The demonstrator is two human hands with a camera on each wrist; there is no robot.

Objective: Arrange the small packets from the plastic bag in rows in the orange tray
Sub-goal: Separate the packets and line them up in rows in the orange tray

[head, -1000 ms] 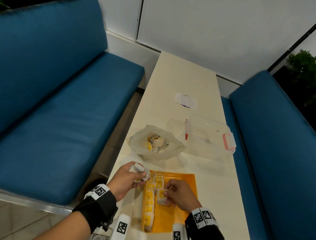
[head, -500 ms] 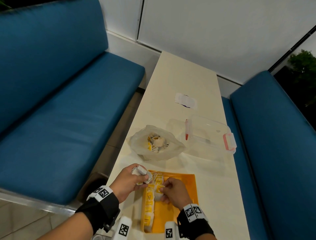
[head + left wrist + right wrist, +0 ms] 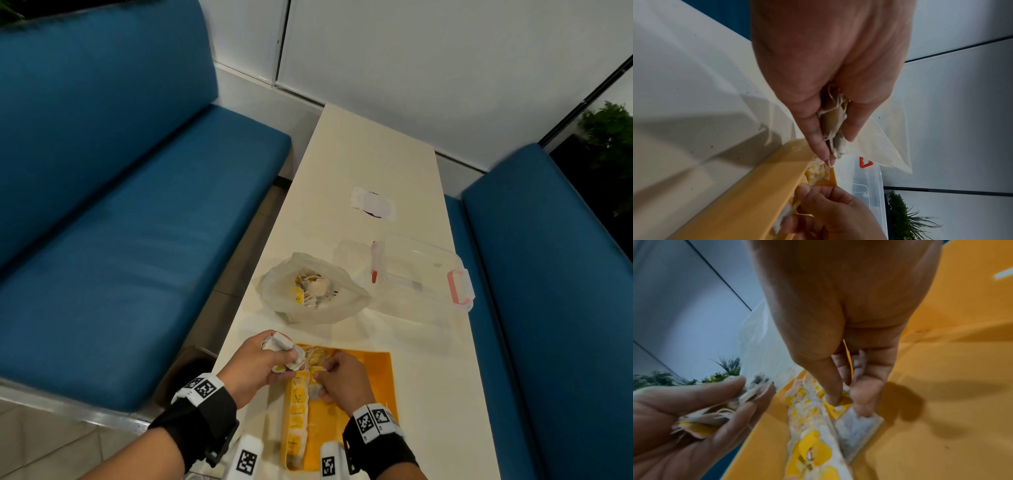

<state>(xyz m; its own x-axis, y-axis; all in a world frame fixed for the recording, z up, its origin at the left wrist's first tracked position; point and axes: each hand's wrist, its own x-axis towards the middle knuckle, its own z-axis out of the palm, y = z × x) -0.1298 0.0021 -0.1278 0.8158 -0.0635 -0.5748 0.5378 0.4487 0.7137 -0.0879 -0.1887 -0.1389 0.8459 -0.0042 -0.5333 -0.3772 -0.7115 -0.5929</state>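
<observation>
The orange tray (image 3: 370, 383) lies at the table's near end, with a row of small white-and-yellow packets (image 3: 297, 411) along its left side. My left hand (image 3: 287, 359) hovers over the tray's far left corner and grips a bunch of packets (image 3: 833, 126). My right hand (image 3: 846, 402) is down in the tray beside the row. Its thumb and forefinger pinch one grey packet (image 3: 856, 425) by its yellow tag, flat on the tray floor. The plastic bag (image 3: 281, 291) sits open beyond the tray with more packets (image 3: 313, 291) inside.
A clear plastic box (image 3: 421, 270) with red clasps stands right of the bag. A white paper slip (image 3: 373, 205) lies farther up the narrow table (image 3: 370, 154). Blue benches (image 3: 120, 205) run along both sides. The tray's right half (image 3: 941, 402) is bare.
My right hand has slid up the tray toward its far end with the packet, closing on the left hand. The left hand has barely moved.
</observation>
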